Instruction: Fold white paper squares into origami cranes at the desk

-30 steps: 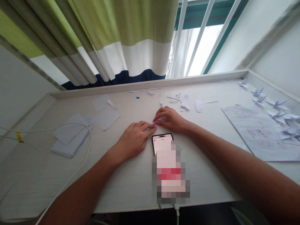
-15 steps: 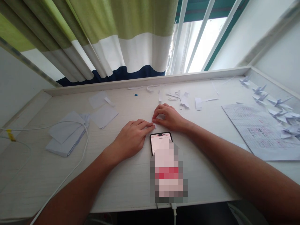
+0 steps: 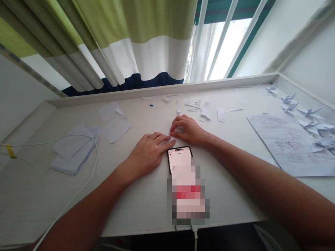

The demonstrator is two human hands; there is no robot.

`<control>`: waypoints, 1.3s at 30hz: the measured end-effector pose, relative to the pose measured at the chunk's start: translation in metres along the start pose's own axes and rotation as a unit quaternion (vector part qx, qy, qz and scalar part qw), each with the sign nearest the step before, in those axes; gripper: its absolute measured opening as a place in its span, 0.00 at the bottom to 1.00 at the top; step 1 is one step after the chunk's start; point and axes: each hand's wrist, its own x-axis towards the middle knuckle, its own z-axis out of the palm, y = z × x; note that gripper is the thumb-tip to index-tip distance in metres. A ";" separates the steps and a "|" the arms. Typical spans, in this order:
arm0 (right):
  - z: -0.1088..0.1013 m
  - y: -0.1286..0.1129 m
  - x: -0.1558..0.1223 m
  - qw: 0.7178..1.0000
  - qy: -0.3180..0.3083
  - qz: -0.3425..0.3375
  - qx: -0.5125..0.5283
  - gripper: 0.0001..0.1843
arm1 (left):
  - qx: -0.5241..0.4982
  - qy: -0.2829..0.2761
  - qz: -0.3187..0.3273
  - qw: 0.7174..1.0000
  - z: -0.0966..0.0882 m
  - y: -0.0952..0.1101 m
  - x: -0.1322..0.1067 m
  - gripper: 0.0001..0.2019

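My left hand (image 3: 150,151) lies flat on the white desk (image 3: 131,205), fingers stretched towards a small white folded paper (image 3: 169,133). My right hand (image 3: 188,130) is curled over that paper, fingertips pinching its edge against the desk. Most of the paper is hidden under the two hands. A phone (image 3: 180,158) with a lit screen lies just in front of them.
A stack of white paper squares (image 3: 73,150) and a white cable (image 3: 86,181) lie at the left. Paper scraps (image 3: 206,111) are scattered behind the hands. A printed sheet (image 3: 285,144) and several folded paper cranes (image 3: 311,122) sit at the right. Curtain and window stand behind.
The view has tilted slightly. My left fingers have slid a little along the paper towards the phone; my right hand has stayed pinched on the paper.
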 end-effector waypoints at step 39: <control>0.002 -0.001 -0.001 1.000 0.010 0.002 -0.008 0.04 | -0.001 0.020 -0.004 1.000 0.005 0.002 0.002 0.23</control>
